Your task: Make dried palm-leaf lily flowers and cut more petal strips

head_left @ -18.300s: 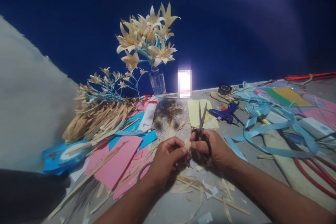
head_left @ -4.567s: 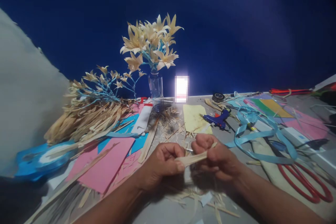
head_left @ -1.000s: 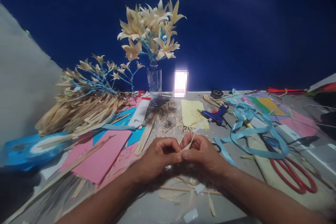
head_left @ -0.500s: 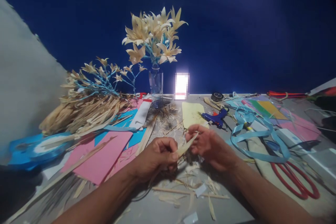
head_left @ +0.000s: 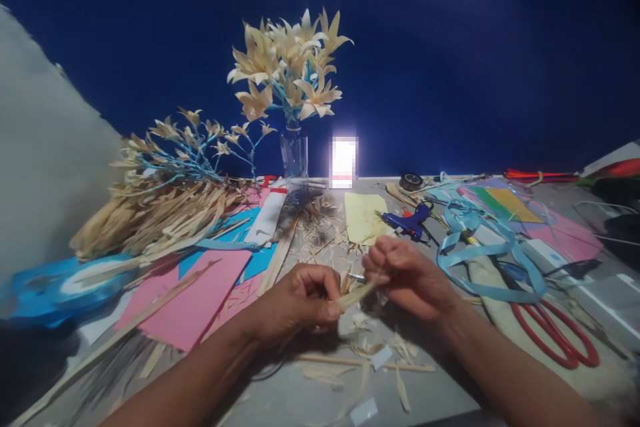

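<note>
Between thumb and curled fingers, my left hand (head_left: 307, 303) pinches one end of a pale dried husk strip (head_left: 359, 295). The strip slants up to the right, where my right hand (head_left: 403, 273) has its fingers closed round the other end. Both hands are just above the table, over scattered husk scraps (head_left: 327, 373). A thin stick (head_left: 370, 365) lies among those scraps. Behind the hands stands a clear glass vase (head_left: 295, 163) with cream husk flowers (head_left: 290, 70) on blue stems.
A blue glue gun (head_left: 407, 221) lies beside a yellow paper sheet (head_left: 364, 217). To the right are loops of light blue ribbon (head_left: 465, 253) and red-handled scissors (head_left: 565, 340). Pink sheets (head_left: 197, 300), a husk bundle (head_left: 145, 220) and a blue tape roll (head_left: 70, 287) cover the left.
My right hand's fingers have closed on the strip's far end, where they were spread behind it before. The strip is now stretched between both hands. My left hand keeps its pinch.
</note>
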The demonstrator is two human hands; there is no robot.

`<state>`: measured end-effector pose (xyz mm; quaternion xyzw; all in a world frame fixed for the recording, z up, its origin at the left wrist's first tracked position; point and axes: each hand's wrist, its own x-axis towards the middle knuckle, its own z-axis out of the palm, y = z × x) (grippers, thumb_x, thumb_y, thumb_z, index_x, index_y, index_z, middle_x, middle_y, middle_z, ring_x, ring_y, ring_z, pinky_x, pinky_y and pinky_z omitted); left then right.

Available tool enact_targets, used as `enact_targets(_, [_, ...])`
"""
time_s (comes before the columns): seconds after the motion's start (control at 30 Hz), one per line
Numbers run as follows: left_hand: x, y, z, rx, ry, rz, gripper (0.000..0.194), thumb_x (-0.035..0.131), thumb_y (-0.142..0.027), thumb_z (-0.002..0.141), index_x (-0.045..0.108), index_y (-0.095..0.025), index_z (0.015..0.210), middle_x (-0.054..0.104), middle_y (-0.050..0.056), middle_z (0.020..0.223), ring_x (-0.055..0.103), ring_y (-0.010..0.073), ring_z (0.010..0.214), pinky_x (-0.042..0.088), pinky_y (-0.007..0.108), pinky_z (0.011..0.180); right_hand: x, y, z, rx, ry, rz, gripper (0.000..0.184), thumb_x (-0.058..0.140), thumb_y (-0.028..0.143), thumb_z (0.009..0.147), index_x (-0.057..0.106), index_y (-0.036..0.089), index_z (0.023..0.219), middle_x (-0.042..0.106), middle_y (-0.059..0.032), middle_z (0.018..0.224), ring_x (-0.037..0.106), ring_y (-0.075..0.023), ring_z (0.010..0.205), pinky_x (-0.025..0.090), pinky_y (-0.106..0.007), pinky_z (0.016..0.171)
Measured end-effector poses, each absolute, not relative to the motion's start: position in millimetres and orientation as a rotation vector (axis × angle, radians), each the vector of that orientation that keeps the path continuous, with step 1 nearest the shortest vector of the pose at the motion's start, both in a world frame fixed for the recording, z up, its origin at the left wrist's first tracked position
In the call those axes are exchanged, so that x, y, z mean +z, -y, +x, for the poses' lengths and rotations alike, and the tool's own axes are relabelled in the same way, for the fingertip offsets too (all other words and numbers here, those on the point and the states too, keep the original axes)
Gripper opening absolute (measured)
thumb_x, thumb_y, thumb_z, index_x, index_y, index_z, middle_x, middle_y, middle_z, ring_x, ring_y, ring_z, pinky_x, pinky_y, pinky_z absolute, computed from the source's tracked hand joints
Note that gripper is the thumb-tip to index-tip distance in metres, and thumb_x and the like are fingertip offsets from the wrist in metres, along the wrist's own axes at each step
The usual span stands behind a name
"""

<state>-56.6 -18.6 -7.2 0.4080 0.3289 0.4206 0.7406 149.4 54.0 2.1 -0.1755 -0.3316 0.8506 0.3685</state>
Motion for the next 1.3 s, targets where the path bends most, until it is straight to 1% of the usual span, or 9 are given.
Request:
enact_targets(0.17, [-11.0, 18.8, -56.0, 0.935, -0.719, 0.814, 0.032, 0.085, -0.033, 0.065, 0.058, -0.016, 0.065, 0.053, -0.002, 0.054, 0.047, 0.0097, 0.047, 0.032, 0.024, 0.050, 6.4, -60.1, 155.3, 2.092, 1.054, -0.522, 0.053, 0.080, 0.057, 0.069, 0.070, 0.016, 0.100, 0.065, -0.0058, 0.087, 0.057, -0.0153, 0.074, 0.048, -0.026, 0.065])
enact_targets(0.33, [-13.8, 17.9, -54.3, 0.893, -0.819, 0.844, 0.028, 0.084, -0.030, 0.066, 0.060, -0.015, 0.066, 0.055, -0.001, 0.054, 0.047, 0.0096, 0.048, 0.033, 0.024, 0.051, -4.1, -41.6, 146.0, 1.986, 1.385, -0.725, 0.033, 0.089, 0.030, 0.065, 0.068, 0.015, 0.087, 0.062, 0.0009, 0.072, 0.051, -0.0091, 0.060, 0.038, -0.020, 0.054])
enact_targets(0.6, [-2.8, 18.1, -55.8, 0.953, -0.682, 0.740, 0.033, 0.088, -0.031, 0.062, 0.059, -0.016, 0.064, 0.055, -0.002, 0.053, 0.050, 0.0102, 0.048, 0.036, 0.024, 0.052, 6.8, -61.1, 156.3, 2.135, 0.917, -0.459, 0.029, 0.089, 0.027, 0.064, 0.064, 0.017, 0.074, 0.048, 0.0055, 0.061, 0.041, -0.0077, 0.054, 0.036, -0.020, 0.052])
enact_targets(0.67, [-2.7, 16.5, -56.7, 0.981, -0.650, 0.696, 0.032, 0.088, -0.031, 0.063, 0.059, -0.017, 0.065, 0.055, -0.002, 0.051, 0.051, 0.0111, 0.047, 0.037, 0.024, 0.052, 8.5, -67.6, 159.8, 2.050, 0.878, -0.476, 0.029, 0.088, 0.031, 0.067, 0.066, 0.017, 0.081, 0.046, 0.0063, 0.061, 0.038, -0.0071, 0.053, 0.035, -0.018, 0.051])
enact_targets(0.77, [-4.4, 14.8, -54.2, 1.006, -0.663, 0.691, 0.030, 0.087, -0.031, 0.065, 0.062, -0.015, 0.070, 0.057, -0.001, 0.051, 0.051, 0.0104, 0.047, 0.038, 0.023, 0.052, -0.1, -64.3, 155.0, 2.011, 1.075, -0.636, 0.038, 0.081, 0.049, 0.075, 0.070, 0.015, 0.089, 0.058, 0.0007, 0.070, 0.043, -0.0076, 0.055, 0.036, -0.019, 0.051])
enact_targets(0.87, [-7.2, 16.5, -47.1, 1.020, -0.742, 0.710, 0.030, 0.087, -0.031, 0.065, 0.063, -0.014, 0.071, 0.058, -0.001, 0.053, 0.048, 0.0086, 0.046, 0.036, 0.022, 0.050, -15.4, -50.9, 141.2, 1.983, 1.359, -0.732, 0.038, 0.080, 0.049, 0.074, 0.070, 0.014, 0.085, 0.062, -0.0007, 0.070, 0.048, -0.0094, 0.056, 0.035, -0.021, 0.051])
enact_targets(1.0, [-9.1, 20.9, -39.4, 1.038, -0.846, 0.692, 0.029, 0.085, -0.031, 0.066, 0.061, -0.016, 0.072, 0.058, -0.002, 0.057, 0.048, 0.0092, 0.047, 0.036, 0.023, 0.050, -21.3, -42.3, 129.2, 1.765, 1.521, -0.848, 0.040, 0.082, 0.050, 0.068, 0.060, 0.017, 0.065, 0.055, 0.0027, 0.058, 0.046, -0.0109, 0.054, 0.032, -0.023, 0.051])
enact_targets(1.13, [-7.5, 19.8, -41.7, 1.067, -0.993, 0.813, 0.032, 0.086, -0.033, 0.066, 0.061, -0.014, 0.068, 0.055, -0.003, 0.054, 0.042, 0.0067, 0.047, 0.028, 0.019, 0.048, 2.3, -52.3, 143.4, 1.613, 1.793, -0.978, 0.037, 0.068, 0.050, 0.081, 0.064, 0.016, 0.065, 0.057, 0.0011, 0.057, 0.043, -0.0113, 0.052, 0.031, -0.024, 0.051])
enact_targets(1.3, [-6.1, 16.2, -46.1, 1.094, -0.992, 0.739, 0.032, 0.085, -0.034, 0.066, 0.059, -0.015, 0.071, 0.059, -0.002, 0.056, 0.048, 0.0080, 0.047, 0.032, 0.019, 0.048, 27.7, -62.6, 196.5, 0.753, 2.454, -1.256, 0.014, 0.063, 0.028, 0.084, 0.067, 0.019, 0.074, 0.068, -0.0042, 0.075, 0.058, -0.0192, 0.071, 0.036, -0.029, 0.065])
